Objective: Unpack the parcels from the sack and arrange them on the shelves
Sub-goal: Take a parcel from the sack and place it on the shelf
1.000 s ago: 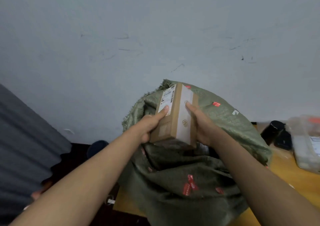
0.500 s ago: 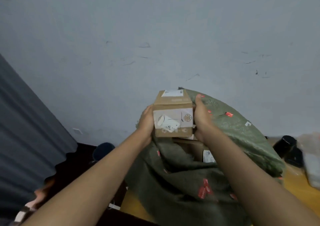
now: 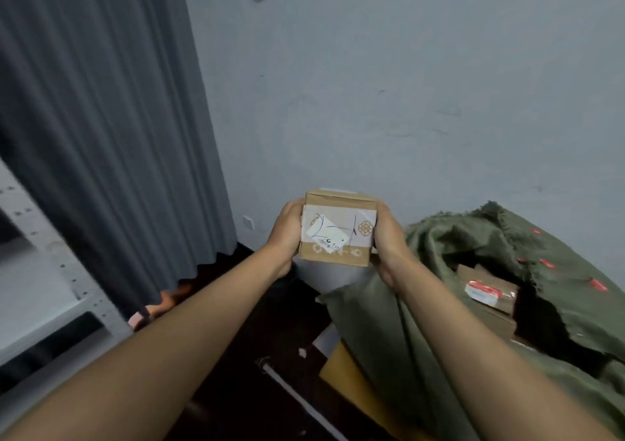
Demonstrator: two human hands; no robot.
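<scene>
Far left: grey metal shelf [image 3: 50, 271], only its edge in view; nothing visibly on it, so no parcel placed as far as can be seen. Beside it, a grey curtain [image 3: 111, 119] hangs to the floor.

Centre: small cardboard box [image 3: 336, 229], out of the sack and held in the air in front of the wall, well apart from the shelf. White label and scribbles face the camera.

Left hand [image 3: 287, 230] grips the box's left side, fingers curled round the far edge. Right hand [image 3: 387, 234] grips the right side the same way. Both forearms reach forward, roughly level, box squeezed between the palms, upright with a slight tilt.

Right: green sack [image 3: 456, 305] slumped on a wooden table [image 3: 351, 383], mouth open. At least one more parcel [image 3: 487, 288] with a red-and-white label shows inside; others likely, can't count.

Judgement: early to mid task. One box is unpacked and in transit; it needs carrying left to the shelf and setting down. The sack's remaining contents are left to do.
</scene>
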